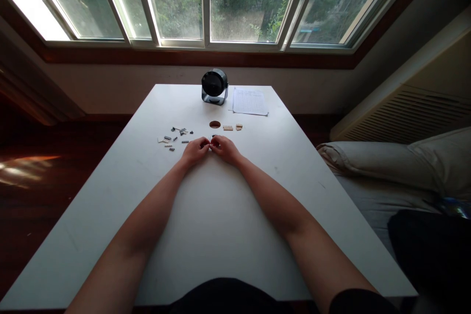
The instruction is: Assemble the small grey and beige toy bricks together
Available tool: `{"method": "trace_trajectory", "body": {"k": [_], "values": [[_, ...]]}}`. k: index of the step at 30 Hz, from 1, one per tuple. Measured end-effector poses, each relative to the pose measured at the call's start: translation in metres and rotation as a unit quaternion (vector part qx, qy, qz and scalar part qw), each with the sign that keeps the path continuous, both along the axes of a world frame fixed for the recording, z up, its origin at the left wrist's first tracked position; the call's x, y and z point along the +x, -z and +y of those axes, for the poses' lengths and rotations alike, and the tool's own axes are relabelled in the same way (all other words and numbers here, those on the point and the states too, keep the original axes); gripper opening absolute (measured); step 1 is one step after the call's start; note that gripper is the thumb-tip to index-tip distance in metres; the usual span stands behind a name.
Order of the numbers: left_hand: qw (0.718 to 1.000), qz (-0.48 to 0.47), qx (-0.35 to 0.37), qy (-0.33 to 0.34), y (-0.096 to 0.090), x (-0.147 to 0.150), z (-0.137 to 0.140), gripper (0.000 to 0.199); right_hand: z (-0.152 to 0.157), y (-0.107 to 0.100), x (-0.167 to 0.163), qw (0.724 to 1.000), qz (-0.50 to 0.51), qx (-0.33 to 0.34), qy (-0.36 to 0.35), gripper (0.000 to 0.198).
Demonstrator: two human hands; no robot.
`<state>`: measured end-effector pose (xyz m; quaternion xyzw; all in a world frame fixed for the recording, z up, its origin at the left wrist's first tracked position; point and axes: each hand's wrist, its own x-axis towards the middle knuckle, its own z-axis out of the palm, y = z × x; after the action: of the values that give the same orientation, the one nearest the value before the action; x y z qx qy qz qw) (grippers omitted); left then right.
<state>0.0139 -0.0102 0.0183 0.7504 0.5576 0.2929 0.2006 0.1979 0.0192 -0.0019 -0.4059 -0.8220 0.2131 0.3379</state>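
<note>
Your forearms (162, 194) converge over the table (221, 240), your left hand (196, 151) and right hand (225, 149) turned inward, fingertips nearly meeting. Your fingers curl narrow at a small piece (211, 138) between the hands; you cannot tell which grips it. Grey parts (167, 138) lie leftward, tan bricks (228, 128) beyond.

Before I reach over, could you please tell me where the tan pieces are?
In the head view, the tan pieces lie on the table just beyond the right hand, short of the paper and right of the grey pieces.
</note>
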Motion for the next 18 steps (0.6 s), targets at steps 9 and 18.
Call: {"method": "trace_trajectory", "body": {"k": [9, 18], "values": [[1.0, -0.004, 0.001, 0.003, 0.0023, -0.0015, 0.0009, 0.023, 0.0003, 0.0003, 0.0002, 1.0, -0.001, 0.006, -0.003, 0.007], [1.0, -0.004, 0.009, 0.008, 0.0061, -0.0019, 0.0038, 0.023, -0.0004, 0.0004, 0.0008, 1.0, 0.001, 0.015, -0.006, 0.007]]}}
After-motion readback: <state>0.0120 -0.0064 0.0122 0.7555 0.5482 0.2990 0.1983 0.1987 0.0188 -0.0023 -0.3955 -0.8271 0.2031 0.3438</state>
